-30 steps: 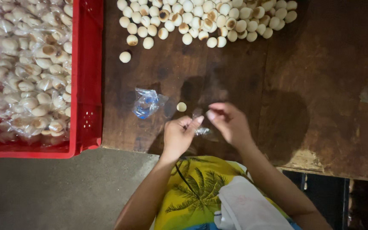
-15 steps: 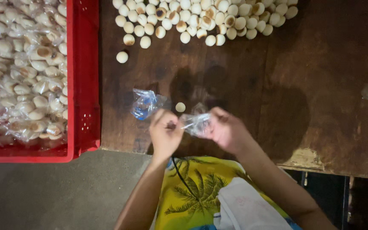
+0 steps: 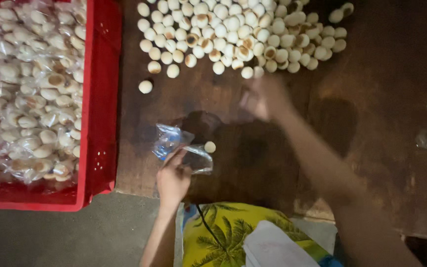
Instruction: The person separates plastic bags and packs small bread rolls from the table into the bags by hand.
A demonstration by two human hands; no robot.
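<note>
Left hand (image 3: 173, 177) is pinching a clear bag (image 3: 176, 146) at 7 o'clock; right hand (image 3: 263, 99), blurred, grip indiscernible, is hovering near the biscuit pile (image 3: 238, 32) at 12 o'clock.

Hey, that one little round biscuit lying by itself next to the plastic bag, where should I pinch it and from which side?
Take the lone round biscuit by its rim, thumb and finger on opposite edges, coming straight down from above. It lies flat on the dark wooden table. Approach from its right, probably: the clear plastic bag held by the left hand crowds its left and near sides.
</note>
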